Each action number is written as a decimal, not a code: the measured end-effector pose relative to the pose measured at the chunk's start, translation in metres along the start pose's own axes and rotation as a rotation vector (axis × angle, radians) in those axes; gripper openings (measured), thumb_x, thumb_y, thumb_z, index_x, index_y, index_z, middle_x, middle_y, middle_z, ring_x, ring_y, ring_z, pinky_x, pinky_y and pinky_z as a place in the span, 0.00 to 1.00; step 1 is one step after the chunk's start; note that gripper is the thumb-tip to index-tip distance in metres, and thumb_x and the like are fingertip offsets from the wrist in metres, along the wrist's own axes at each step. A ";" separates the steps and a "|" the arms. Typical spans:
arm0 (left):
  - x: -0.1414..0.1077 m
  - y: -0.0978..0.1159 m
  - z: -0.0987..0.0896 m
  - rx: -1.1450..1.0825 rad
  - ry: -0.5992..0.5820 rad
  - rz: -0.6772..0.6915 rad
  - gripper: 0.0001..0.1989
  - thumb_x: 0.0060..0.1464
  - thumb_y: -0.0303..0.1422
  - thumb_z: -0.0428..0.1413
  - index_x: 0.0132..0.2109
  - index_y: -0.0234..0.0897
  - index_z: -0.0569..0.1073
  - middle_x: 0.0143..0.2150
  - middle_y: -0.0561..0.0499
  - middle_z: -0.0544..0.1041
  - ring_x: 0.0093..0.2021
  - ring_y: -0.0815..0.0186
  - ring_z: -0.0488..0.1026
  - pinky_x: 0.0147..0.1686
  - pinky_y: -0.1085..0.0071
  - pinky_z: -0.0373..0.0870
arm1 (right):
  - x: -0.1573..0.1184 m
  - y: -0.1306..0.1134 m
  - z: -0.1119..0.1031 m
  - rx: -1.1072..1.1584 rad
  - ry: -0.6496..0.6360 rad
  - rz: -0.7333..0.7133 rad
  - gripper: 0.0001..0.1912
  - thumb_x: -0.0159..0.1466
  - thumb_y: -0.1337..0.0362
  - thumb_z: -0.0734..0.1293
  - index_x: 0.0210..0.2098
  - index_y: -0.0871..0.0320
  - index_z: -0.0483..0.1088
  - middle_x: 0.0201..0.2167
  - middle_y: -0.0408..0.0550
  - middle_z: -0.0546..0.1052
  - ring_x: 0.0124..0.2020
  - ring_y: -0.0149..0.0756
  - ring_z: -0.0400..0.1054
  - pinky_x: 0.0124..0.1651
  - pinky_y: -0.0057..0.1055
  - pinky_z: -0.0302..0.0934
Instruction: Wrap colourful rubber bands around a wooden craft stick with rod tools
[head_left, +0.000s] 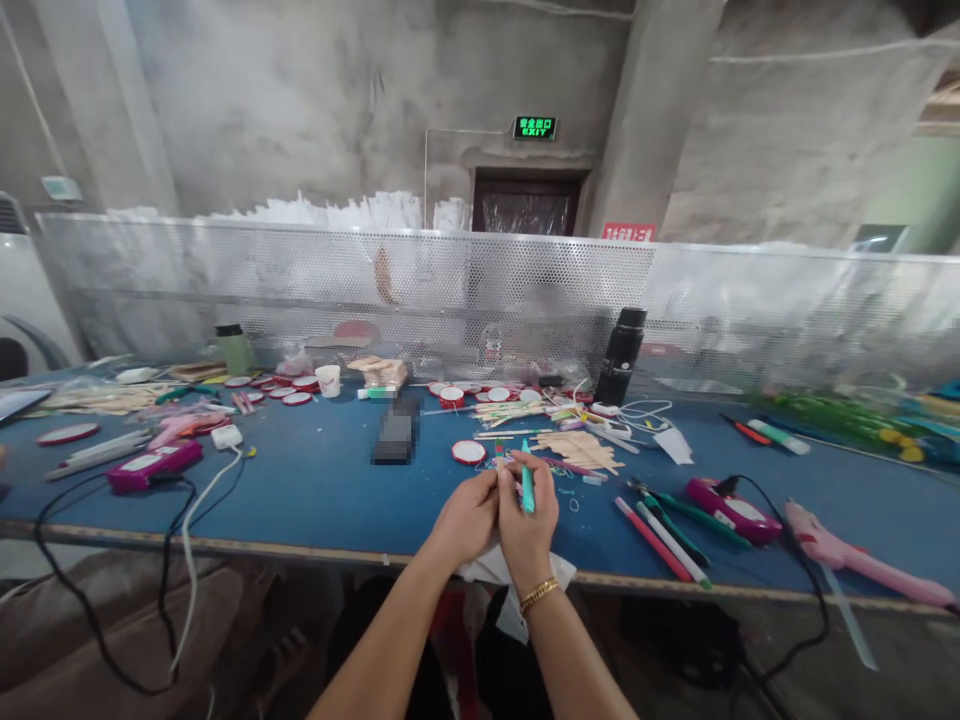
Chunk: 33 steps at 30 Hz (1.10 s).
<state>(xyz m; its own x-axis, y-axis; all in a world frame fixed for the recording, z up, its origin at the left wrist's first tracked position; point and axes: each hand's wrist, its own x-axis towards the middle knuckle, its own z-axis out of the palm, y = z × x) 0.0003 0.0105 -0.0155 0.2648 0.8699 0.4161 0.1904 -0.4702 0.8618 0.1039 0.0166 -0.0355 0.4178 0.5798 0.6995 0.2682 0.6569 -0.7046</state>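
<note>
Close to the table's front edge, my right hand [531,520] is wrapped round a teal marker [528,485], its tip pointing up and away from me. My left hand [466,518] is pressed against it, fingers pinched together. Between the fingertips a small piece with red and green on it [500,453] shows, too small and covered to name. White paper or cloth [486,568] lies under my wrists. Just beyond my hands are a red-rimmed white disc [469,452], a heap of wooden sticks [576,450] and small rubber bands [574,504].
On the blue table [300,500] lie a dark phone-like slab [397,430], a pink glue gun [847,550], green-handled pliers [701,520], pink and white markers [654,540] and purple corded boxes [733,510]. A black flask [621,355] stands before the perforated metal screen [420,290].
</note>
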 end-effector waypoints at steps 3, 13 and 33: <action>0.000 -0.001 0.001 -0.008 -0.001 -0.003 0.20 0.68 0.46 0.53 0.47 0.35 0.82 0.45 0.44 0.85 0.44 0.57 0.77 0.50 0.64 0.74 | 0.000 0.001 0.000 0.030 0.005 0.016 0.13 0.67 0.55 0.69 0.47 0.55 0.74 0.38 0.47 0.81 0.39 0.39 0.77 0.47 0.38 0.71; -0.002 0.002 0.001 0.157 0.070 -0.044 0.16 0.67 0.42 0.53 0.38 0.37 0.78 0.37 0.48 0.81 0.38 0.60 0.73 0.41 0.69 0.71 | 0.000 -0.001 -0.003 0.070 0.013 0.022 0.13 0.67 0.56 0.69 0.48 0.55 0.74 0.38 0.46 0.80 0.38 0.38 0.76 0.48 0.38 0.70; -0.002 -0.001 0.001 0.067 0.099 -0.031 0.22 0.69 0.48 0.52 0.34 0.36 0.73 0.27 0.55 0.69 0.28 0.67 0.62 0.29 0.72 0.57 | -0.006 -0.006 -0.007 0.166 0.080 0.027 0.21 0.75 0.50 0.59 0.49 0.56 0.78 0.46 0.54 0.82 0.46 0.40 0.77 0.47 0.40 0.72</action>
<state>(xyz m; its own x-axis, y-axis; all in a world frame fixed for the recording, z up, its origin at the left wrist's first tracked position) 0.0006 0.0093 -0.0174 0.1634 0.8932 0.4189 0.2604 -0.4486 0.8549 0.1060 0.0053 -0.0362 0.4926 0.5624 0.6641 0.1120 0.7158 -0.6892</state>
